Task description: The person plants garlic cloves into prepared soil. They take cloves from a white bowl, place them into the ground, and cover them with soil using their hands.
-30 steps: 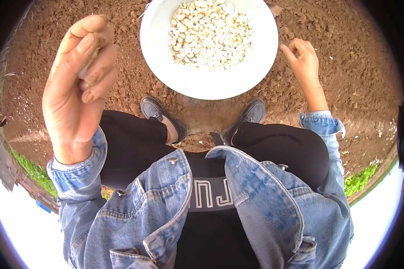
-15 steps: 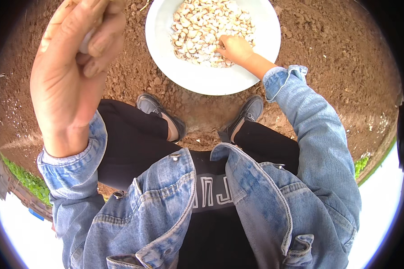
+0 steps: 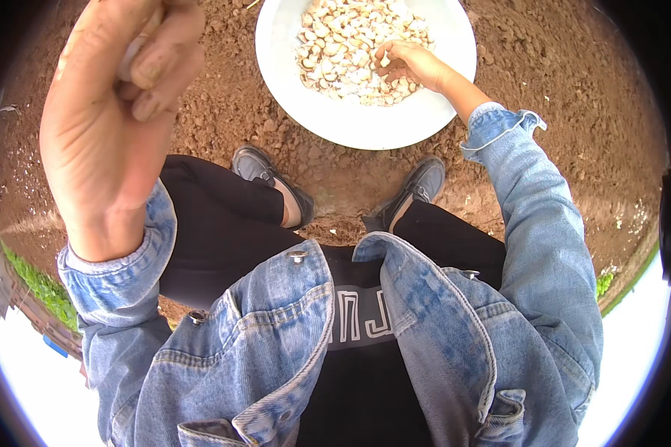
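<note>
Right hand (image 3: 406, 63) reached far into white bowl (image 3: 447, 112), fingers curled among pale seeds (image 3: 343, 45). Left hand (image 3: 115, 112) raised near-left, fist closed on pale piece; bowl lay far-right of it.

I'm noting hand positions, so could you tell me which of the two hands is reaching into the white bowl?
The right hand: its fingers rest on the pale pieces in the bowl. The left hand is raised, closed, away from it.

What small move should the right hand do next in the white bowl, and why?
Probably close the right hand on a few pale pieces and lift. Its fingers already rest curled on the pile in the white bowl, while the left hand, raised and closed, pinches only something small and pale.
</note>
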A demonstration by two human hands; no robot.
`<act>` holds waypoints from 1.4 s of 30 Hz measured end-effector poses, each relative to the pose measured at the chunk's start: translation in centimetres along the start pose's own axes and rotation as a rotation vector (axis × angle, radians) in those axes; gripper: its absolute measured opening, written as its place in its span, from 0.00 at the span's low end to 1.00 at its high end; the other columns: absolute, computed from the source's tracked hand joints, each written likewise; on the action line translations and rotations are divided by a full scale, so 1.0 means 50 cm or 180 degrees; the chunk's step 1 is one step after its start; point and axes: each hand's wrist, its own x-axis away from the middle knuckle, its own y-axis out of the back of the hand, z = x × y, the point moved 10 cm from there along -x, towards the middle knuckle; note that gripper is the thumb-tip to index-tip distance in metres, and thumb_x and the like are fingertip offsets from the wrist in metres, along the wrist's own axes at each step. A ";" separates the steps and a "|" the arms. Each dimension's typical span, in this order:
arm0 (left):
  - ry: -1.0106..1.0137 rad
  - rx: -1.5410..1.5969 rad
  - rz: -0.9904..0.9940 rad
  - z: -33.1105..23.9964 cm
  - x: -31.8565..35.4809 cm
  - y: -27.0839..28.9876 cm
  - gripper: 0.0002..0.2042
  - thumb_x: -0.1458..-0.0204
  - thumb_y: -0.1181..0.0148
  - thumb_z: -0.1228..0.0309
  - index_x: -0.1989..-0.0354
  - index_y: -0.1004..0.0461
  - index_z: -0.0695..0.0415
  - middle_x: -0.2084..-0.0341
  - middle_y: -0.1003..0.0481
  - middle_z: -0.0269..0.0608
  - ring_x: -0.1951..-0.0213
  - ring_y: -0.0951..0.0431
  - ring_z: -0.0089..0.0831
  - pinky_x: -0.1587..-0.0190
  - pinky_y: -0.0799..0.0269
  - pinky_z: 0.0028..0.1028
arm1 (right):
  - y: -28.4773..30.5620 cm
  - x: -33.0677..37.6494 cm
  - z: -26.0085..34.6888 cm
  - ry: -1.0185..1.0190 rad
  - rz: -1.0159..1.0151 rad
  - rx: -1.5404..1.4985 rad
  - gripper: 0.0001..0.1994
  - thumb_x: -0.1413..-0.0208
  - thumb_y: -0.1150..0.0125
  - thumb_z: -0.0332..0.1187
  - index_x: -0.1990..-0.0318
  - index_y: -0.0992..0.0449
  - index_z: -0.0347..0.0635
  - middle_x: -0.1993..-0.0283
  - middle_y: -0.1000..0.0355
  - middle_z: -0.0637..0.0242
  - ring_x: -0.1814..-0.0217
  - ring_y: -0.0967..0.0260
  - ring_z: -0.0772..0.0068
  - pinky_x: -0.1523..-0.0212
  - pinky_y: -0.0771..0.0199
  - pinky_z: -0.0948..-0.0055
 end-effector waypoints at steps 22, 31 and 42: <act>0.0142 0.0150 0.0013 0.018 0.019 -0.053 0.13 0.33 0.57 0.67 0.51 0.34 0.65 0.67 0.38 0.35 0.76 0.42 0.16 0.79 0.44 0.15 | -0.117 -0.036 0.042 0.0934 -0.0379 0.2437 0.11 0.44 0.47 0.33 0.58 0.23 0.39 0.66 0.25 0.56 0.66 0.23 0.60 0.60 0.25 0.63; 0.0183 0.0174 -0.0021 0.029 0.024 -0.058 0.13 0.33 0.57 0.66 0.51 0.33 0.65 0.67 0.37 0.35 0.77 0.42 0.16 0.80 0.44 0.14 | -0.147 -0.065 0.046 0.0601 -0.0277 0.2065 0.12 0.38 0.48 0.42 0.58 0.24 0.47 0.73 0.26 0.63 0.70 0.25 0.66 0.68 0.27 0.64; 0.0176 0.0169 -0.0051 0.026 0.031 -0.056 0.14 0.33 0.57 0.65 0.52 0.33 0.64 0.67 0.36 0.35 0.78 0.41 0.16 0.81 0.44 0.14 | -0.195 -0.034 0.017 0.0865 0.0568 0.3721 0.10 0.40 0.51 0.36 0.60 0.23 0.47 0.66 0.23 0.59 0.61 0.25 0.56 0.59 0.27 0.58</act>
